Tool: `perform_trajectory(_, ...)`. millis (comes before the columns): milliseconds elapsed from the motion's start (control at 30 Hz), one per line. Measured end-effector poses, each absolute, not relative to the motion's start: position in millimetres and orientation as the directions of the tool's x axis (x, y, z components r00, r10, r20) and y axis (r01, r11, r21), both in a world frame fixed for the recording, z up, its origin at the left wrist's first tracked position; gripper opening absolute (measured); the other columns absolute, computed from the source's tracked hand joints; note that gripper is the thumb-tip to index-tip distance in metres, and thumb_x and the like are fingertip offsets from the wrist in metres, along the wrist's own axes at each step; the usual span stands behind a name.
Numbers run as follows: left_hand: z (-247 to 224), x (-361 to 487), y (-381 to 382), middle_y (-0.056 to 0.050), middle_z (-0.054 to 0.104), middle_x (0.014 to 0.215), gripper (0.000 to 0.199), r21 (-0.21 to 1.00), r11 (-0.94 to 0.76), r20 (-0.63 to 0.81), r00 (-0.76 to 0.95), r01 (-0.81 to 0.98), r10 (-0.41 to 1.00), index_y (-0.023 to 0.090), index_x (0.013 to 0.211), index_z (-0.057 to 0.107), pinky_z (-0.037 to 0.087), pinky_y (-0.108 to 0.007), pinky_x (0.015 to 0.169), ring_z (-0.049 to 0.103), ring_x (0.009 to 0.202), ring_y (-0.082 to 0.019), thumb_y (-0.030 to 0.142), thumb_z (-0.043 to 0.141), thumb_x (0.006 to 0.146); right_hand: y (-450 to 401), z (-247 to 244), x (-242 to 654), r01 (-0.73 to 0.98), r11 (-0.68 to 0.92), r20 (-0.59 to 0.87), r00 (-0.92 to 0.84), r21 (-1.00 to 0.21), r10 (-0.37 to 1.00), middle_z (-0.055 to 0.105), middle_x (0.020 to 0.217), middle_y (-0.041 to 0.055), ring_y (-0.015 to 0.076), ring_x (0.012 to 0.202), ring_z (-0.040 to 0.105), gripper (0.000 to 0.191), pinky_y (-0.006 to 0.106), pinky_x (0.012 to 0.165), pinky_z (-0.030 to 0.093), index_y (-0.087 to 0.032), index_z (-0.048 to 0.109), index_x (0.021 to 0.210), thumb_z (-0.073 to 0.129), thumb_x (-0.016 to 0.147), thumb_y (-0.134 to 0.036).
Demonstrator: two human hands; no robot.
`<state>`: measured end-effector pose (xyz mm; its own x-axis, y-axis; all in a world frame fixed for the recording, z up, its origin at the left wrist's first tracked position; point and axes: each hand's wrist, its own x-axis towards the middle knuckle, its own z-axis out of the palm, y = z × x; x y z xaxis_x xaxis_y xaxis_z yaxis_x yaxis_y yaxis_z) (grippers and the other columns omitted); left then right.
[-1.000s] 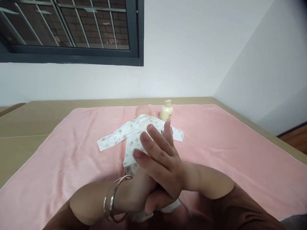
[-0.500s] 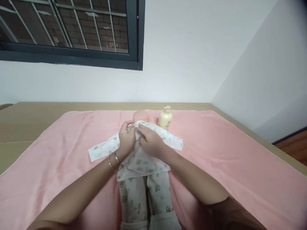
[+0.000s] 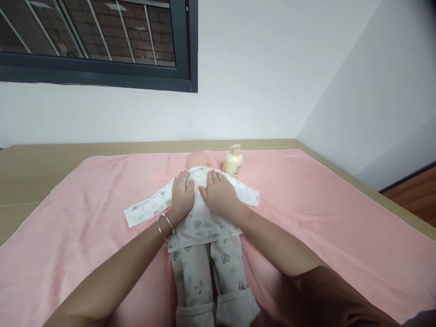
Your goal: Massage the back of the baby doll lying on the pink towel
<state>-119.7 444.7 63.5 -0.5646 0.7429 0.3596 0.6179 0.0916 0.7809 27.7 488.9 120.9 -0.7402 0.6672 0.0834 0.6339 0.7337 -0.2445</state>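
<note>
A doll in a white printed top [image 3: 204,227] and matching trousers [image 3: 195,277] lies on a pink blanket [image 3: 306,218], its bald head [image 3: 198,160] at the far end. My left hand [image 3: 183,193] lies open on the left side of the doll's upper body, thumb apart from the fingers. Flat on the right side of the chest area rests my right hand [image 3: 219,193], also open. The sleeves stretch out to both sides. Two bangles circle my left wrist.
A cream pump bottle [image 3: 233,161] stands just right of the doll's head. The blanket covers a beige surface [image 3: 34,168] that meets a white wall [image 3: 245,91]. A dark-framed window [image 3: 185,45] with bars is at the upper left.
My hands have gone from pinched together near the collar of the top to lying flat and spread on its two sides. The view has shifted slightly.
</note>
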Motion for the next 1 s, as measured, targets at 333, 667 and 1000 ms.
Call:
perform_trajectory(333,64.5,-117.3,445.1,-0.013,0.060,0.146,0.048,0.765,0.072,0.387,-0.546,0.640,0.743,0.017,0.132,0.063,0.032,-0.052,0.131,0.050,0.144,-0.027,0.033,0.043,0.093,517.1,120.5,24.1,0.564,0.757,0.051,-0.790,-0.330,0.611,0.019,0.171,0.0221,0.0347,0.162,0.018,0.077,0.051,0.131,0.022,0.001,0.025,0.164,0.030,0.108,-0.051)
perform_trajectory(667,81.9,-106.0,436.6,-0.015,0.047,0.160,0.063,0.530,0.231,0.295,-0.433,0.816,0.852,0.009,0.150,0.052,0.011,-0.060,0.134,0.032,0.158,-0.032,0.025,0.033,0.091,511.3,121.4,23.5,0.538,0.782,0.085,-0.804,-0.315,0.588,0.022,0.170,0.0242,0.0349,0.162,0.018,0.068,0.046,0.133,0.020,0.005,0.028,0.162,0.031,0.108,-0.037)
perform_trajectory(1000,96.9,-115.9,446.2,-0.024,0.044,0.159,0.065,0.393,0.279,0.180,-0.370,0.876,0.911,-0.005,0.151,0.045,0.030,-0.050,0.131,0.040,0.152,-0.034,0.028,0.028,0.098,493.5,128.4,26.1,0.602,0.794,0.117,-0.785,-0.083,0.608,0.047,0.153,0.0341,0.0387,0.147,0.044,0.062,0.046,0.123,0.033,0.013,0.044,0.149,0.027,0.108,-0.029)
